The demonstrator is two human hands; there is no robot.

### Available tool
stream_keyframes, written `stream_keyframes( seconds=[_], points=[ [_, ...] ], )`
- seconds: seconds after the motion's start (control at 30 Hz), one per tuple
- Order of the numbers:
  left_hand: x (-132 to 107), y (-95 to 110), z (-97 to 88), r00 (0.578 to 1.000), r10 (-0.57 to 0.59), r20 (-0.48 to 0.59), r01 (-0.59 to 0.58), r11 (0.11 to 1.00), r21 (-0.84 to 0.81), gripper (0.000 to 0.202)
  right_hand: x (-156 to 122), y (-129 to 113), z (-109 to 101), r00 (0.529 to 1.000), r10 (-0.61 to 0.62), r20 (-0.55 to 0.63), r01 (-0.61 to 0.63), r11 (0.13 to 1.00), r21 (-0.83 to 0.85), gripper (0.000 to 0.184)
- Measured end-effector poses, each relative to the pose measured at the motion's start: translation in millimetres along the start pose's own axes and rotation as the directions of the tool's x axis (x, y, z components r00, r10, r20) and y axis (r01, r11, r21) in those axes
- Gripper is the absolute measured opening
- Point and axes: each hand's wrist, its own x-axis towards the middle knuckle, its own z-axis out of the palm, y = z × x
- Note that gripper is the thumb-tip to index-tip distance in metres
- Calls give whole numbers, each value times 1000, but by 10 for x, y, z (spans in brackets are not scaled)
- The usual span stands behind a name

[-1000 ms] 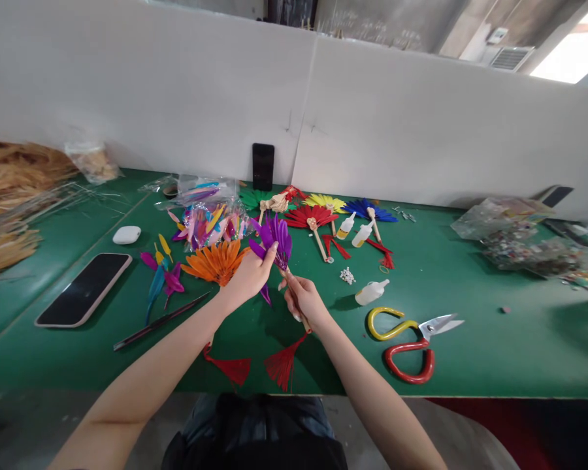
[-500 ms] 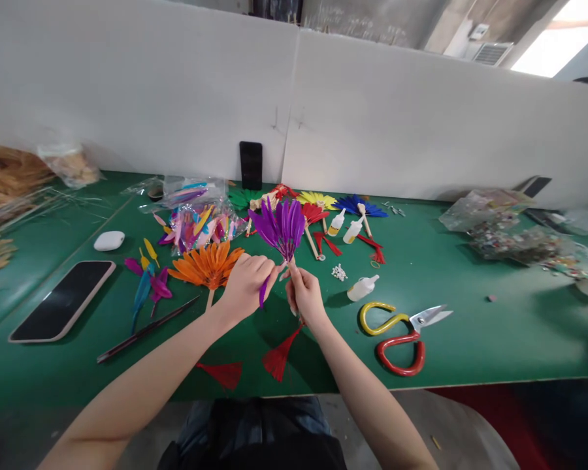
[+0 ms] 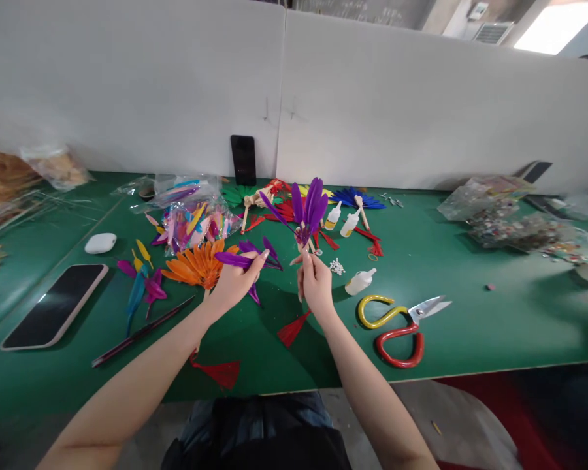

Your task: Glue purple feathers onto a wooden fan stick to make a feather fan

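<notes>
Head: purple fan [image 3: 313, 203] in right fingers [image 3: 314, 269].

Light is soft and a little muted, and a bright opening [image 3: 558, 27] at far upper right burns out to plain white. The pale partition [image 3: 372, 104] reads as flat grey; the green bench [image 3: 436, 261] has a dull sheen and darkens toward its right end. Soft shadow spreads on it beneath the right hand [image 3: 316, 282]. Faint glare marks the lying phone [image 3: 53, 310] at left. Wide-angle stretching distorts the margins, where straw-coloured strips [image 3: 4, 171] smear; the middle is clearer, though not crisp.
</notes>
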Motion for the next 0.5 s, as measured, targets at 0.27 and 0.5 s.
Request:
stream_keyframes(
  seconds=[0.27, 0.5],
  points=[
    [64, -178, 56, 986, -66, 153, 52, 994, 91, 43, -7, -36, -9, 1000, -12, 19, 11, 997, 76, 40],
    [110, -278, -36, 938, -275, 211, 272, 961, 47, 35, -31, -119, -39, 999, -42, -23, 44, 996, 76, 41]
  ],
)
